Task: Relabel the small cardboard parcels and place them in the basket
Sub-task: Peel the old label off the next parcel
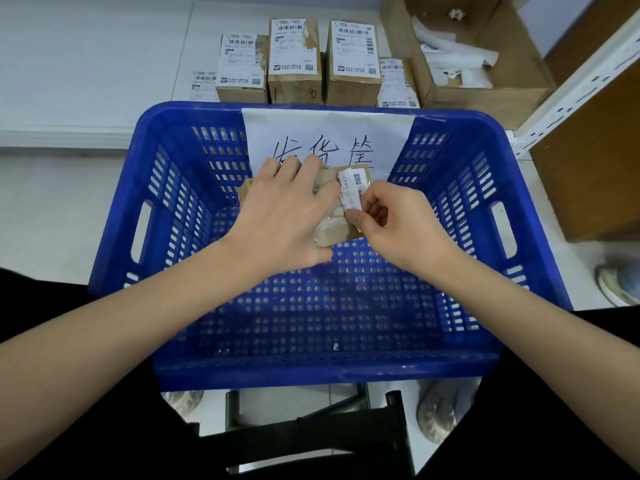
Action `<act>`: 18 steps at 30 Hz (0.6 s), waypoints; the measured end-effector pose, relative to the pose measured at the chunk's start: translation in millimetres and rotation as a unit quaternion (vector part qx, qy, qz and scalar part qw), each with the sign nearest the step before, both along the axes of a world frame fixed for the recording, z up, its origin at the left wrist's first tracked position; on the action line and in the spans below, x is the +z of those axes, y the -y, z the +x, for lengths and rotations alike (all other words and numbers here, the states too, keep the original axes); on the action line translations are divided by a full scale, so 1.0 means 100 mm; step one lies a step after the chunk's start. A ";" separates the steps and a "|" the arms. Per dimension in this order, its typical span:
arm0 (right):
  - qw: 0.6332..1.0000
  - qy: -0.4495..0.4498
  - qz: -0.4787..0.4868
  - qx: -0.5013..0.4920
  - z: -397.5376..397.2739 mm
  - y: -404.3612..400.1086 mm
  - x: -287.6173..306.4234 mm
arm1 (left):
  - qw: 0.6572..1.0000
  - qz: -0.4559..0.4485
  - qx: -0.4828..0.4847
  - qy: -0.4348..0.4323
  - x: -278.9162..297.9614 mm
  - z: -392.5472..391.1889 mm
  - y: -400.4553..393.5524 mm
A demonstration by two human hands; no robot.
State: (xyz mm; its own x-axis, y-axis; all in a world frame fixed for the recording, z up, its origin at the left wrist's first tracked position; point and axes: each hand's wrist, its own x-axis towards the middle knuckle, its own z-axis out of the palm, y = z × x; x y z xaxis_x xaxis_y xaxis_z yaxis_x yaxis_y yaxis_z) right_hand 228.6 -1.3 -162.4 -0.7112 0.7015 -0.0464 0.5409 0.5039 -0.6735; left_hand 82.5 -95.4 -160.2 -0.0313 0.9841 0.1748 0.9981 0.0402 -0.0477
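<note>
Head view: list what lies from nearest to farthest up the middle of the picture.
Near rim of the blue basket → parcel held over the basket → handwritten paper sign → row of labelled cardboard parcels.

Left hand (287,216) hides most of the parcel (332,230).

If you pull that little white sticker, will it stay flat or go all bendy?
Probably bendy: the small white paper label already curls where the right hand pinches it. It looks thin, so it may tear. The brown cardboard parcel likely stays put under the left hand.
</note>
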 end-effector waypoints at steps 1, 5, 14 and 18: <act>1.000 0.011 -0.001 0.007 0.01 -0.01 0.01 | 1.000 -0.005 0.000 -0.001 -0.01 0.00 0.00; 0.999 0.011 0.047 0.012 0.04 -0.10 0.12 | 1.000 -0.004 0.001 -0.012 -0.04 0.03 -0.01; 0.998 -0.050 0.038 0.014 -0.01 -0.04 0.06 | 0.999 0.016 0.002 -0.027 -0.02 0.06 -0.01; 0.998 -0.037 0.048 0.020 -0.05 -0.04 0.02 | 0.999 0.026 0.005 -0.020 -0.05 0.05 0.00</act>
State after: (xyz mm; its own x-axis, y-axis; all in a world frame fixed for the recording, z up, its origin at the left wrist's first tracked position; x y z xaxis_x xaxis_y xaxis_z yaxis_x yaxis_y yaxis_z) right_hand 223.4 2.9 -160.8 -0.7377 0.6712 0.0723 0.4701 0.5876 -0.6586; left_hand 87.3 -95.4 -165.1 -0.0321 0.9733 0.2273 0.9949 0.0529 -0.0859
